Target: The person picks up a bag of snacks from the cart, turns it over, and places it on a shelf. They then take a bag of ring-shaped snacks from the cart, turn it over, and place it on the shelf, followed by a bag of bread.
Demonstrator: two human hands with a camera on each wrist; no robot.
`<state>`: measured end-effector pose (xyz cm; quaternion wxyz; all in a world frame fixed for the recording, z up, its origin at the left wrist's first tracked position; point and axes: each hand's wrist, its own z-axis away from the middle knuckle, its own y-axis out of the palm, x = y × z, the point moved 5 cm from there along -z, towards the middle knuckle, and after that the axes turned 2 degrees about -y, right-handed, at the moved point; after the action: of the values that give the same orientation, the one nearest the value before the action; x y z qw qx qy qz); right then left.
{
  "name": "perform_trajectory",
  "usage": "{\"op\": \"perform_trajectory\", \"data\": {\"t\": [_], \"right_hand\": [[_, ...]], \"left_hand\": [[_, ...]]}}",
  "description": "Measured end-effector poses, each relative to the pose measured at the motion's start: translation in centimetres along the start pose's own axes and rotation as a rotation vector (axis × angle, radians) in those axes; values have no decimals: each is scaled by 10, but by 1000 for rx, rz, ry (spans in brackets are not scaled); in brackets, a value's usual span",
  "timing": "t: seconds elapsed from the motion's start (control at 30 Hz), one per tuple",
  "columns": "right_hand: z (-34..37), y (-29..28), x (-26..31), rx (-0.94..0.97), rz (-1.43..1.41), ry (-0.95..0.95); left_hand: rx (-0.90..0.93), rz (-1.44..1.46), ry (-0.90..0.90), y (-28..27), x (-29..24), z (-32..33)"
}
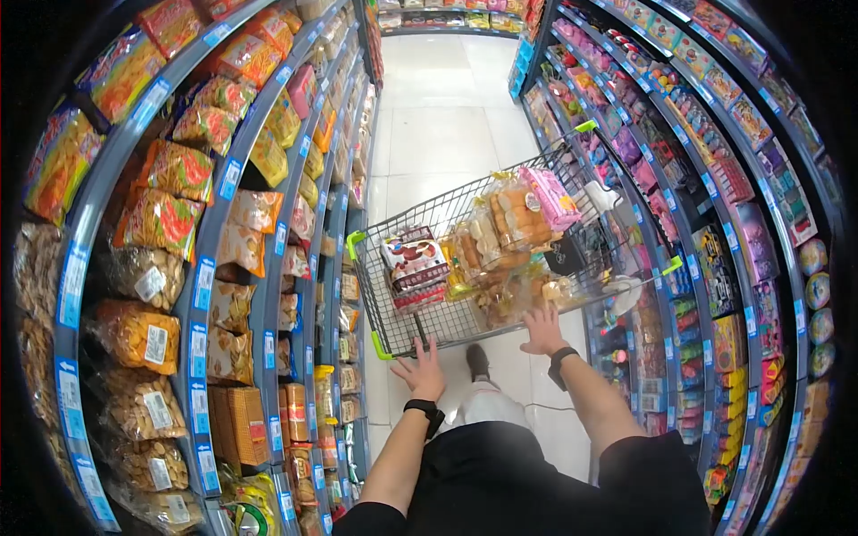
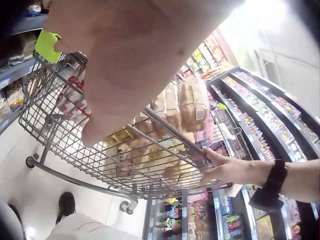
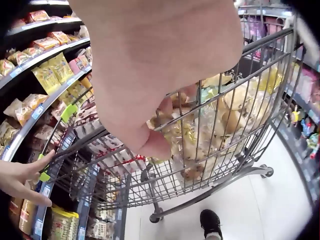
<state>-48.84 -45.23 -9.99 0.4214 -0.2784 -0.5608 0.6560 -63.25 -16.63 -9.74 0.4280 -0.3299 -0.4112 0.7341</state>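
Note:
A wire shopping cart (image 1: 402, 344) with green corner pieces stands crosswise before me. My left hand (image 1: 422, 373) is at its near side rim, toward the left corner, fingers spread. Further right along that rim is my right hand (image 1: 542, 332), its fingers reaching over the rail and its thumb outside in the right wrist view. Inside the cart lie brown-and-white packages (image 1: 416, 263), bagged bread loaves (image 1: 518, 214), a pink pack (image 1: 551, 198) and clear bags of baked goods (image 3: 200, 135).
Shelves of bagged snacks (image 1: 156, 348) line the left side. On the right, shelves hold colourful small packages (image 1: 715, 268), close to the cart's right end. A pale tiled floor (image 1: 429, 134) runs ahead to another shelf (image 1: 451, 20). My shoe (image 1: 478, 359) is below the cart's near side.

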Motion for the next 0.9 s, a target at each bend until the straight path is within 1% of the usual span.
{"op": "perform_trajectory", "data": {"t": [0.1, 0.23, 0.27, 0.3, 0.33, 0.4, 0.43, 0.47, 0.53, 0.57, 0.6, 0.67, 0.77, 0.83, 0.9], "right_hand": [[23, 12, 13, 88, -22, 58], [55, 14, 36, 117, -28, 65], [62, 16, 44, 170, -26, 90], [69, 17, 50, 222, -22, 115], [75, 19, 54, 215, -19, 116], [93, 28, 55, 248, -58, 112], [99, 31, 56, 299, -65, 117], [105, 31, 57, 293, -62, 110], [121, 31, 62, 291, -118, 70], [128, 36, 63, 336, -161, 96], [135, 44, 63, 337, -170, 95], [149, 54, 66, 260, -158, 78], [174, 50, 73, 209, -203, 60], [188, 51, 76, 176, -238, 57], [201, 50, 75, 160, -271, 6]], "left_hand": [[12, 14, 1, 9, 12, 23], [24, 22, 3, 24, 32, 45], [19, 21, 6, 25, 37, 49], [58, 42, 16, 31, 44, 50], [97, 63, 27, 37, 51, 51], [103, 41, 39, 46, 57, 58], [155, 78, 67, 49, 60, 63], [206, 114, 96, 52, 62, 67], [193, 95, 98, 62, 65, 72], [200, 128, 89, 70, 66, 76], [206, 157, 81, 71, 64, 84], [222, 100, 78, 72, 64, 99], [269, 62, 91, 63, 60, 122], [279, 44, 98, 70, 64, 130], [296, 27, 118, 78, 63, 138]]}}
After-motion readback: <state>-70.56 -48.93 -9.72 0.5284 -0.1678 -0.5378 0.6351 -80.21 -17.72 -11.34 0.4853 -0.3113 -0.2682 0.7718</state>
